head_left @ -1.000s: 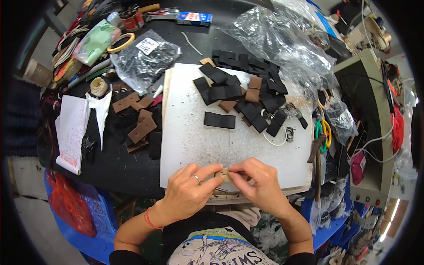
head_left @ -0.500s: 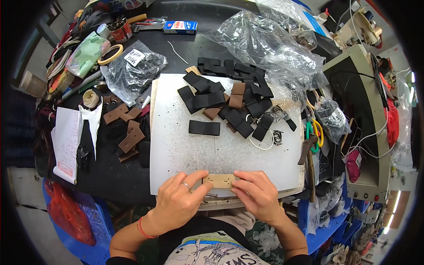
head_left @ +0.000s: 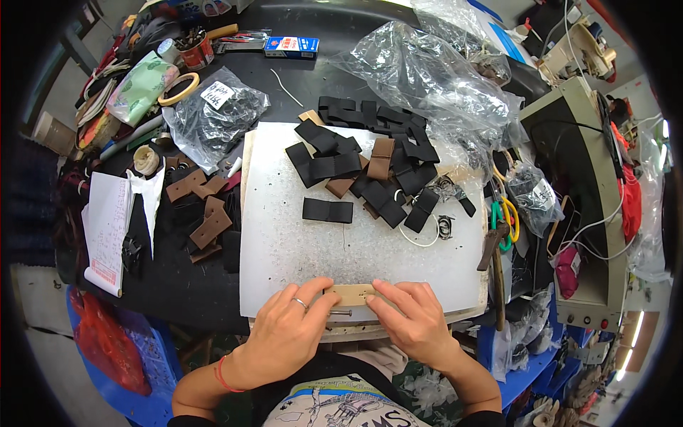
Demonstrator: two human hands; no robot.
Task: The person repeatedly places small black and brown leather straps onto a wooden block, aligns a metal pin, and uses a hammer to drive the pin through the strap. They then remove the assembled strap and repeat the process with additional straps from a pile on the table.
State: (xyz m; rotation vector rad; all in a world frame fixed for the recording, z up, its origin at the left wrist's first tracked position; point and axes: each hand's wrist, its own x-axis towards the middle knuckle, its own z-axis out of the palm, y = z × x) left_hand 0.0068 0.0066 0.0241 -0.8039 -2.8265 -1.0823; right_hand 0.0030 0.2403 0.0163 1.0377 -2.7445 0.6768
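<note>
Between my two hands lies a small beige strip with little holes (head_left: 348,294), close to the near edge of the white board (head_left: 284,260). My left hand (head_left: 288,331), with a ring and a red wrist cord, pinches its left end. The fingers of my right hand (head_left: 414,320) close on its right end and cover part of it. A thin metal rod with a flat head (head_left: 341,313) rests just below the strip, beside my left fingers. Farther up the board sit a folded black strap piece (head_left: 327,211) and a heap of black straps (head_left: 384,203) with a brown one (head_left: 380,158) among them.
A hammer (head_left: 496,249) and scissors with green and yellow handles (head_left: 508,220) lie right of the board. Brown punched pieces (head_left: 212,220) and a notepad (head_left: 107,228) are on the left. Clear plastic bags (head_left: 434,71) cover the far right; a blue box (head_left: 291,46) lies at the back.
My right fingers have shifted left over the beige strip, covering more of its right side. The strip is tilted a little differently, and more of the metal rod shows.
</note>
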